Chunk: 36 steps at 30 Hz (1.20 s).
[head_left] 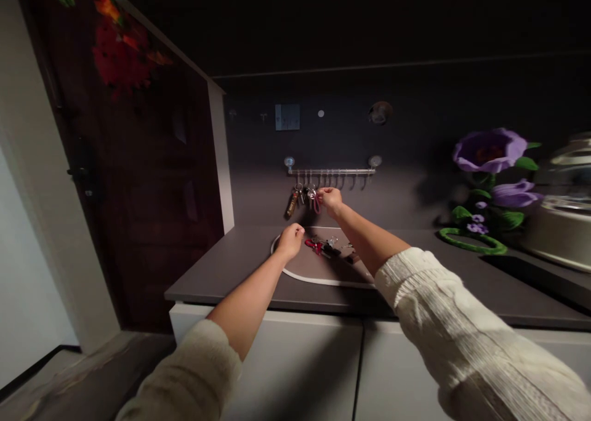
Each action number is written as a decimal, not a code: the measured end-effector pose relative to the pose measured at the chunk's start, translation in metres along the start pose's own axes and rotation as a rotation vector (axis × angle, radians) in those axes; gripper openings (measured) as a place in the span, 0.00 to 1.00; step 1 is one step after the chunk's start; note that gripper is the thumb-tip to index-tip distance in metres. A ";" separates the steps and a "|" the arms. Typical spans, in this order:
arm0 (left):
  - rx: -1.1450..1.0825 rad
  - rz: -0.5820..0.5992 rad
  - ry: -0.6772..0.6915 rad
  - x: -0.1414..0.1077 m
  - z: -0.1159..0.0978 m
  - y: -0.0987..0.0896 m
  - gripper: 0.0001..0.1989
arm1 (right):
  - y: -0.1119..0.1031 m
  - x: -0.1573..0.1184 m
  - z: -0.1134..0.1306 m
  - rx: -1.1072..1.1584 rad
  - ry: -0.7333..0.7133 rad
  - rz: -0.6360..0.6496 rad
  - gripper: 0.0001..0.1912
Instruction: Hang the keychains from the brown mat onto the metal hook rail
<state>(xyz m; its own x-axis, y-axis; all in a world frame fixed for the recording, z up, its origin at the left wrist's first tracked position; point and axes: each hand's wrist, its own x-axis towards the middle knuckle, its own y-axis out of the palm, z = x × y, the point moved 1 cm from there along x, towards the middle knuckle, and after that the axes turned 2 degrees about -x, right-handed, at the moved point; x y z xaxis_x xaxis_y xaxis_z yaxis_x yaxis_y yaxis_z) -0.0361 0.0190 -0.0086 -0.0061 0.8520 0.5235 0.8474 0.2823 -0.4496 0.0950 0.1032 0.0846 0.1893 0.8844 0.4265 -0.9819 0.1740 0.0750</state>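
My right hand (pixel 330 200) is raised to the hook rail (pixel 332 172) on the back wall. Its fingers are pinched at a bunch of keys with a pink strap (pixel 316 204), which hangs just under the hooks. To the left of it, another bunch of keys with a brown tag (pixel 292 204) hangs from the rail. Lower down, my left hand (pixel 291 240) is closed over the left part of a white-rimmed mat or tray (pixel 318 279); whatever its fingers might hold is hidden. More keys with red and black parts (pixel 323 246) lie there, partly behind my right forearm.
A grey counter (pixel 217 267) runs below an overhanging dark cabinet (pixel 323 27). Purple crochet flowers (pixel 490 150) and a large glass-topped container (pixel 563 218) stand at the right. A dark door (pixel 152 193) is on the left. Small hooks and a square panel (pixel 287 117) are on the wall.
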 end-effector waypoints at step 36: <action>0.231 0.232 0.297 -0.012 -0.013 -0.007 0.05 | -0.058 -0.109 -0.012 -0.827 -0.281 0.488 0.06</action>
<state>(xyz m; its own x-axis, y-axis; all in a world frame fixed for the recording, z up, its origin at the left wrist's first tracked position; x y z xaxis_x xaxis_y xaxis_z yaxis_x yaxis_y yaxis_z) -0.0348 0.0016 -0.0024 0.3519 0.7504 0.5595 0.6669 0.2184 -0.7124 0.1311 0.0018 0.0228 -0.3470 0.8234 0.4489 -0.6175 0.1597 -0.7702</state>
